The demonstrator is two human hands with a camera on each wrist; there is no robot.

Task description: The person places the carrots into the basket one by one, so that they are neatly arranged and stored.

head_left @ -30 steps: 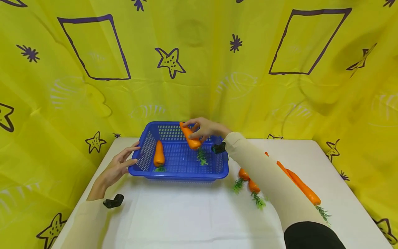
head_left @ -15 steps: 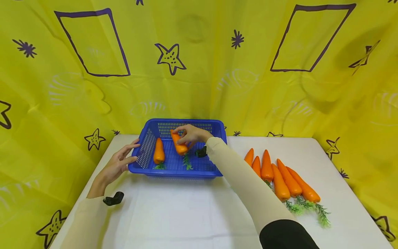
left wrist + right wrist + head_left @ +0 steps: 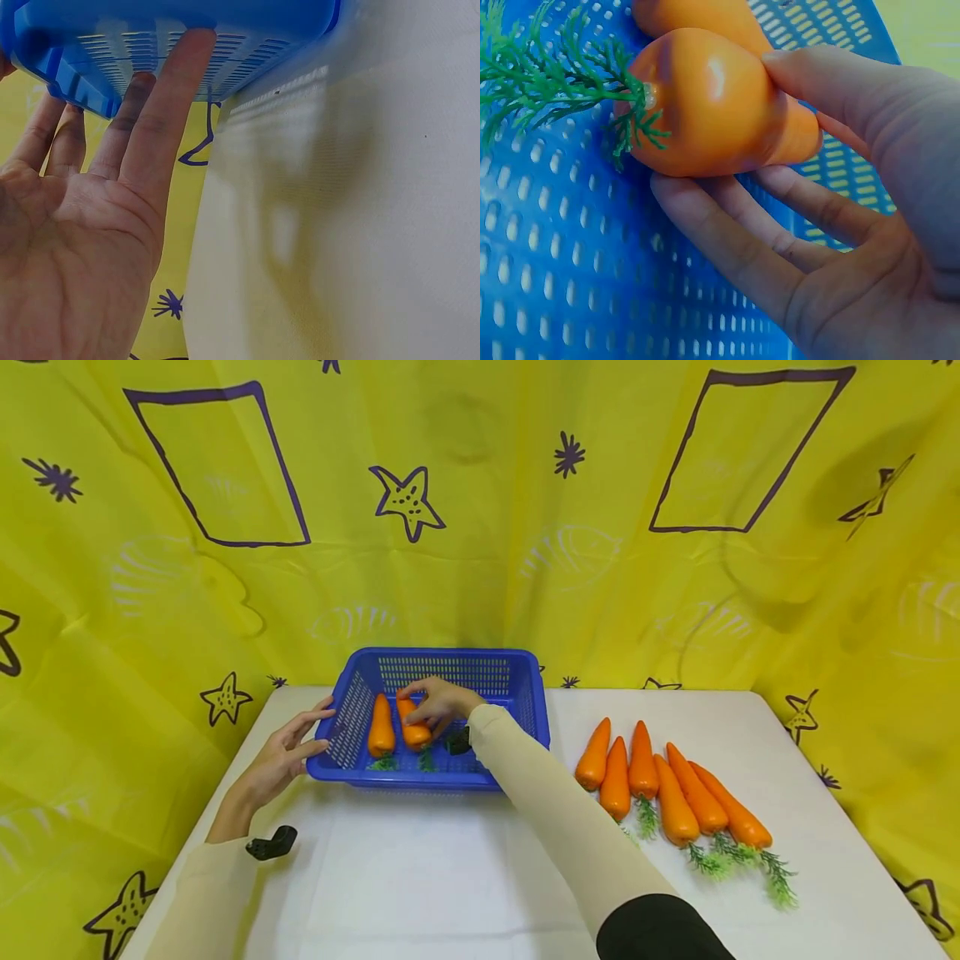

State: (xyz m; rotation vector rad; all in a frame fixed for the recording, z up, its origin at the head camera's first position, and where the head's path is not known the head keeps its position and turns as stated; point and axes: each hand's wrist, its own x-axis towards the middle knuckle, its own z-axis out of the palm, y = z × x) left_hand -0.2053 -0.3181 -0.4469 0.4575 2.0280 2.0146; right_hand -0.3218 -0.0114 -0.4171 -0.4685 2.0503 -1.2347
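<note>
While the left hand (image 3: 281, 760) rests with straight fingers (image 3: 161, 112) against the outer left wall of the blue basket (image 3: 517, 670), the right hand (image 3: 442, 703) curls its thumb and fingers round a carrot (image 3: 412, 727) that has come down and leftward since a second ago. It now lies low in the basket just beside the second carrot (image 3: 381, 727), leaves toward the person. Six more carrots (image 3: 667, 785) lie in a row on the table (image 3: 420, 877) to the right.

The carrot (image 3: 720, 105) looks like smooth, slightly glossy plastic with stiff plastic greens. The basket (image 3: 525, 677) is perforated blue plastic, the table (image 3: 450, 877) covered in matt white cloth, the backdrop (image 3: 480, 485) thin, creased yellow sheeting.
</note>
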